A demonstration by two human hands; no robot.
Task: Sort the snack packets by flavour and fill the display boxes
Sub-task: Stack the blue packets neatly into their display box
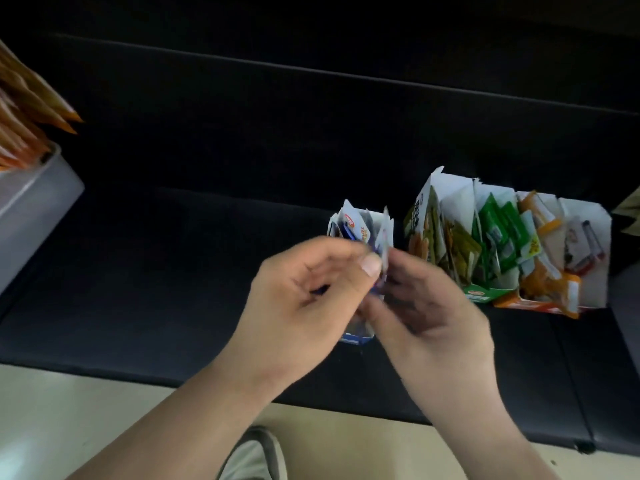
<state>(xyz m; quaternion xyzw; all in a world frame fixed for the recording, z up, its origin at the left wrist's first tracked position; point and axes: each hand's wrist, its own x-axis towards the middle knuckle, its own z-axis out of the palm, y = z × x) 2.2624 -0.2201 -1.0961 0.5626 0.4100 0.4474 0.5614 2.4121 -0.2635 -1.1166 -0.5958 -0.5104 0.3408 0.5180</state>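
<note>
A small blue-and-white display box (pixel 349 226) stands on the dark seat, with blue packets upright inside it. My left hand (pixel 304 296) and my right hand (pixel 429 313) meet just in front of that box. Between them is a thin blue-and-white packet (pixel 382 268), blurred; my left thumb and fingers pinch its edge, and my right fingers curl round its other side. To the right stands a row of display boxes: an olive-yellow one (pixel 436 233), a green one (pixel 498 237) and an orange one (pixel 540 258), each full of matching packets.
A grey box (pixel 38 206) holding several orange packets (pixel 24 116) sits at the far left. The dark cushioned seat (pixel 207 168) runs across the view with its front edge near me. Below it is pale floor, and a shoe (pixel 256 455) shows at the bottom.
</note>
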